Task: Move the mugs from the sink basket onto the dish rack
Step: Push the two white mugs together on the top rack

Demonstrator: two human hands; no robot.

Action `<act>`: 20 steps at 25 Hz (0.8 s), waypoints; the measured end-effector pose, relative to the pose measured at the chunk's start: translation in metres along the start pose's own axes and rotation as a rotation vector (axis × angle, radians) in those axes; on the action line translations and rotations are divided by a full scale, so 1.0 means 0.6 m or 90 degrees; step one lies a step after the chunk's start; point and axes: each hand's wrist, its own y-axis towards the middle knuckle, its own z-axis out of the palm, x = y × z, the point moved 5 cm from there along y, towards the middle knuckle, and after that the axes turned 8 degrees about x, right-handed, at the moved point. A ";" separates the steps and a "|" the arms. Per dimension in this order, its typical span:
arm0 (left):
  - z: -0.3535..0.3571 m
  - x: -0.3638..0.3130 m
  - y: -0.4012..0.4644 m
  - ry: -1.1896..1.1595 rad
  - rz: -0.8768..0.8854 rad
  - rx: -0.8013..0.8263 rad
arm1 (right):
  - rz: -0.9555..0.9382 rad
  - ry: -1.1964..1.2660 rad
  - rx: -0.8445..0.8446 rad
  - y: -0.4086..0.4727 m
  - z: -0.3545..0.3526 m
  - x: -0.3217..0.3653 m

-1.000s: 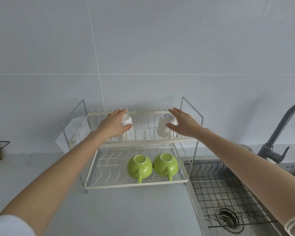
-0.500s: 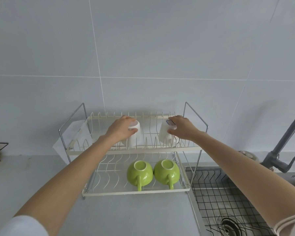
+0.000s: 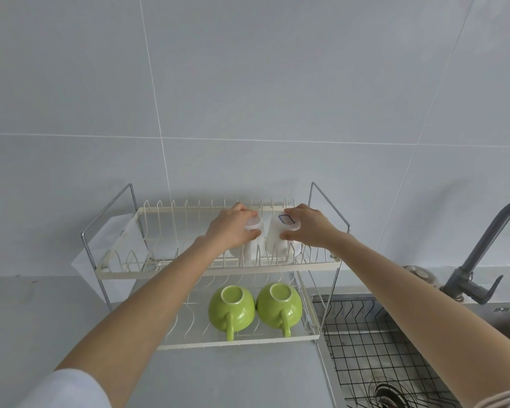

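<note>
Mugs, white, two: I see my left hand (image 3: 229, 228) clasping the left white mug (image 3: 252, 241), my right hand (image 3: 309, 228) clasping the right white mug (image 3: 277, 237), both inverted, side by side, centre frame on the dish rack (image 3: 124, 267) upper tier. Two green mugs (image 3: 231, 309) inverted on lower tier. Sink basket (image 3: 374, 346) lower right.

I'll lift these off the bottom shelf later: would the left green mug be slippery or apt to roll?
The left green mug looks glossy, so likely slick when wet. It sits upside down on the lower shelf, and its rounded body would probably roll if laid sideways, until the handle stops it. It looks ceramic, so probably stiff, weighty and chippable against the right green mug close beside it.
</note>
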 end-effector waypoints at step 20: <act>-0.003 0.022 0.004 -0.062 0.008 0.057 | 0.006 0.038 0.049 0.003 -0.012 -0.005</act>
